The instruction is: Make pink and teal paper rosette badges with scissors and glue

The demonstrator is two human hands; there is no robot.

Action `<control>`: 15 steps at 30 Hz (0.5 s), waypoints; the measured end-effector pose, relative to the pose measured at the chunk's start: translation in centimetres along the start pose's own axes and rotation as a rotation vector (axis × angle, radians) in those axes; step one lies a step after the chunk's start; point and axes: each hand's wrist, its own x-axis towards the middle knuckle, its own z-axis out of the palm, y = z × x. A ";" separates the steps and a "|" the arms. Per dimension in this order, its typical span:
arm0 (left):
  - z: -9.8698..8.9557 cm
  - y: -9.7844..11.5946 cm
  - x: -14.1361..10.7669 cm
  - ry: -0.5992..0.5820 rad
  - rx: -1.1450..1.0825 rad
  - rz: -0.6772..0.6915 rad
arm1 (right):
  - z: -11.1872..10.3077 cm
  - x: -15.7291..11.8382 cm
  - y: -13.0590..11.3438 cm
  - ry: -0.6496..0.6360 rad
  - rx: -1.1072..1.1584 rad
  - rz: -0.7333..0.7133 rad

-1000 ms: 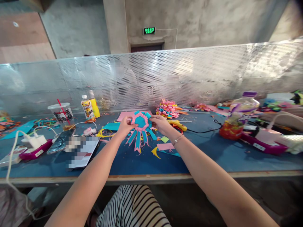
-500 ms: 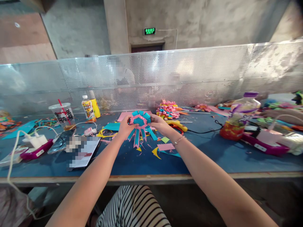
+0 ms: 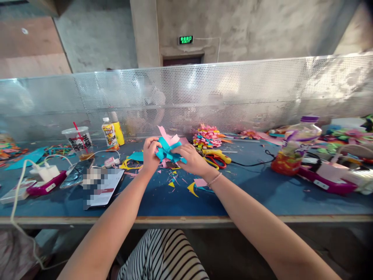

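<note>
Between my hands, above the blue table, is a paper rosette [image 3: 166,149] of turquoise and pink strips. My left hand [image 3: 150,154] grips its left side with bent fingers. On the other side my right hand [image 3: 190,157] has its fingers closed on the turquoise strips; the exact pinch is partly hidden. Pink strip ends stick up at the top of the rosette. Just beyond my right hand lie scissors [image 3: 215,163] with red and yellow handles, beside a yellow-handled tool [image 3: 222,154] on a black cord. Yellow scissors [image 3: 128,164] rest left of my left hand.
A pile of paper flowers [image 3: 207,137] stands at the back. Bottles [image 3: 110,134] and a cup [image 3: 76,142] are at left, near a phone [image 3: 77,173], a tablet [image 3: 109,188] and a power strip [image 3: 48,182]. A large bottle [image 3: 287,157] stands at right. Paper scraps [image 3: 192,189] litter the table.
The rosette has been turned: its ring and hanging tails faced me before, and now bunched turquoise loops show with pink ends pointing up. My right hand has shifted slightly lower and left across it.
</note>
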 end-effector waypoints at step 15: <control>0.3 -0.1 0.0 -0.083 -0.027 0.003 | 0.1 0.1 0.0 -0.031 0.027 -0.025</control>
